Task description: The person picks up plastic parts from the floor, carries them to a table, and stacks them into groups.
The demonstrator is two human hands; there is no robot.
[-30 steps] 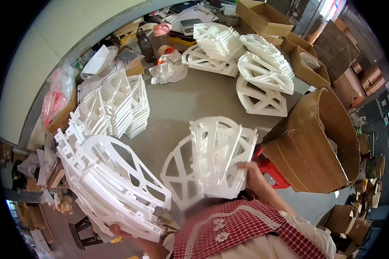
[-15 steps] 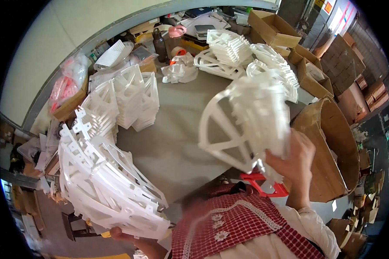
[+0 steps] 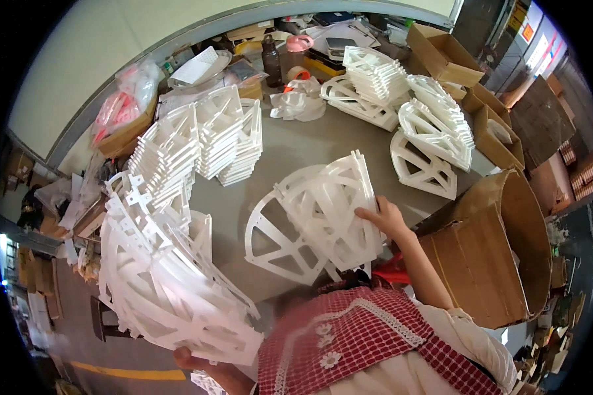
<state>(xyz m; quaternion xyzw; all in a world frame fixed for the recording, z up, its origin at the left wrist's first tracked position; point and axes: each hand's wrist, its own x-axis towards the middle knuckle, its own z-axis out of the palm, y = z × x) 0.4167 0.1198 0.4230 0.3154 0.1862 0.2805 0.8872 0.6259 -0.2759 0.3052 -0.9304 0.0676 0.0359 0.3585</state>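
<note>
My right hand (image 3: 385, 218) grips a bunch of white fan-shaped plastic frames (image 3: 339, 220) by their right edge, thumb over the front and fingers mostly hidden behind. The bunch stands tilted above the middle of the grey table, with one frame (image 3: 280, 240) fanned out to its left. At the lower left, my left hand (image 3: 190, 360) is closed on the bottom edge of a thick stack of larger curved white plastic frames (image 3: 171, 283). That stack leans along the table's left side, and most of the fingers are beneath it.
More white frames stand in stacks at the left back (image 3: 221, 128) and right back (image 3: 375, 76). One loose-looking frame (image 3: 423, 168) lies before the right stacks. A large open cardboard box (image 3: 471, 257) stands at the right. A dark bottle (image 3: 271, 62) and crumpled white wrapping (image 3: 298, 104) sit behind.
My right hand has moved left and away from my body, bringing its frames from the right toward the table's middle. My left hand stays on its stack. The whole view has shifted slightly.
</note>
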